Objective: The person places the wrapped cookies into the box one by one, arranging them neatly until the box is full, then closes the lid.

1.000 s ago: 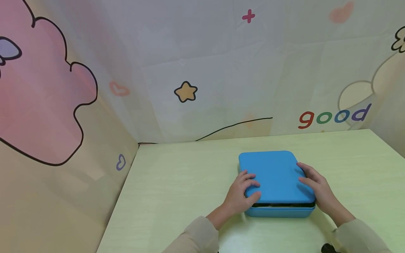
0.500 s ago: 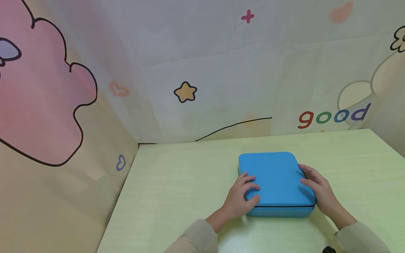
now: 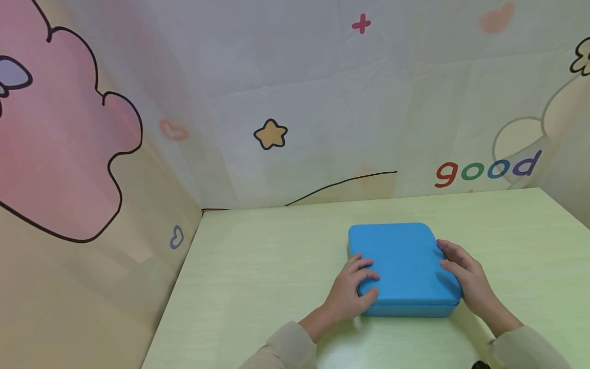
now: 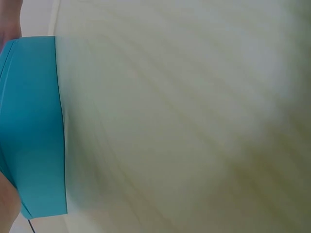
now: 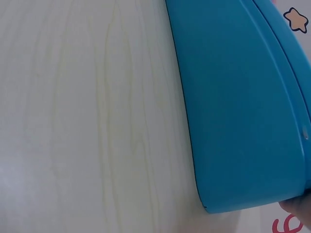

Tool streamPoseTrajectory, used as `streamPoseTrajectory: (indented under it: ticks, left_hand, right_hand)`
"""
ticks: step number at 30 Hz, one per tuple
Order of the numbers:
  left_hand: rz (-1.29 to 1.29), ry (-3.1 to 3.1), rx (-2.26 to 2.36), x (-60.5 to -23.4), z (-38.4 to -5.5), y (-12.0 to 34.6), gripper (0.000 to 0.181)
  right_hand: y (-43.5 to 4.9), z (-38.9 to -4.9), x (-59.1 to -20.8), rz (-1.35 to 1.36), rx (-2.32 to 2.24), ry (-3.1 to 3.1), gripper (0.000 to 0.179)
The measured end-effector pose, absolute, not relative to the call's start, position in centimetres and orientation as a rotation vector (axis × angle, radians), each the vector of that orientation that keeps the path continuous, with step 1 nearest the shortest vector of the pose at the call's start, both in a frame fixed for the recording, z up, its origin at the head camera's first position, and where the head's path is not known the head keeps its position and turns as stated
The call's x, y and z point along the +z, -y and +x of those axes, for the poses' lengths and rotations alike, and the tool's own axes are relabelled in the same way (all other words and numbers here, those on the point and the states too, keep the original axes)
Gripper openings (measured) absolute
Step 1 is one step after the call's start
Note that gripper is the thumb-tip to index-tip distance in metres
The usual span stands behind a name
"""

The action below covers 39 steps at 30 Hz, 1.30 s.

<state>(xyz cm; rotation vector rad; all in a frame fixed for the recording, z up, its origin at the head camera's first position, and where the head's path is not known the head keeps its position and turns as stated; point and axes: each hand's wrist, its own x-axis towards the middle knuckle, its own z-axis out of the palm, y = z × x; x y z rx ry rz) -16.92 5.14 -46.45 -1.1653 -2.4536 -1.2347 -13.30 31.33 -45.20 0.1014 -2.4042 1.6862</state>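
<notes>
A blue square box (image 3: 412, 311) stands on the table, its flat blue lid (image 3: 401, 261) sitting on top. In the head view the lid's front edge meets the box rim with only a thin seam between them. My left hand (image 3: 346, 293) grips the lid's left side near the front corner, fingers bent over the edge. On the opposite side my right hand (image 3: 471, 281) holds the right edge, thumb on top; its other fingertips are partly hidden. Both wrist views show the box wall (image 4: 34, 126) close up, and the right wrist view also shows the lid seam (image 5: 286, 63).
The pale green table (image 3: 258, 277) extends left of the box and behind it. A printed cloth backdrop (image 3: 295, 102) rises along the table's rear and sides. A small black object (image 3: 481, 365) shows at the bottom edge, near the right sleeve.
The lid has come down at the front and slid slightly toward me, closing the dark gap above the box's front wall. Both hands have moved with it, keeping their hold.
</notes>
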Motion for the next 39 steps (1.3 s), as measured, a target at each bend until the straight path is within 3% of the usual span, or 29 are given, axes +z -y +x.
streamPoseTrajectory:
  ticks: [7,19,39]
  left_hand:
    - [-1.159,2.455,-1.173,-46.61,-16.88,-5.05,0.022]
    - [-0.948,2.757,-1.268,-46.84,-16.51,-5.21,0.061]
    - [-0.968,2.770,-1.150,-46.76,-16.16,-5.51,0.059]
  right_hand:
    - [-30.79,-13.46,-44.68,-0.024,1.595,2.501,0.053]
    - [-30.40,-13.49,-44.19,-0.118,1.670,2.650,0.063]
    - [-30.57,-13.31,-44.66,-0.147,1.613,2.721,0.065]
